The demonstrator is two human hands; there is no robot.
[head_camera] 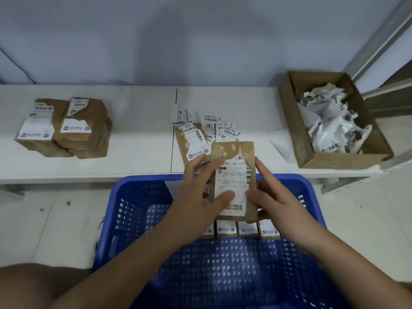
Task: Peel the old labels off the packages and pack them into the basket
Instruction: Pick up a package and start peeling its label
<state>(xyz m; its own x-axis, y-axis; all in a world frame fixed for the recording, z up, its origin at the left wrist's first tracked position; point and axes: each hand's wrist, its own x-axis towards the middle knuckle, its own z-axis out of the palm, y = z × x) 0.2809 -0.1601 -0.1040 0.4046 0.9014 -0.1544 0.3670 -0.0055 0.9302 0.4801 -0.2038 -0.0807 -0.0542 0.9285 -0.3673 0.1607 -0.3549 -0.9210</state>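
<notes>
Both hands hold one brown package [234,181] over the blue basket [133,197]. The left hand [200,197] thumb presses its label [233,186]; the right hand [267,197] fingers wrap the edge. Peel slowly from a corner, gripping tight.

The package [234,179] over the basket [124,210] is matt brown paper, scuffed pale where a label was torn away, with a smooth white paper label [233,188] on it. The basket is glossy blue perforated plastic. Beyond the basket, the shelf [138,139] is smooth, matt white board. Left of the basket lie creased brown paper parcels [66,128]. To its right, a rough matt cardboard box [287,121] holds crumpled white paper scraps [330,126].
</notes>
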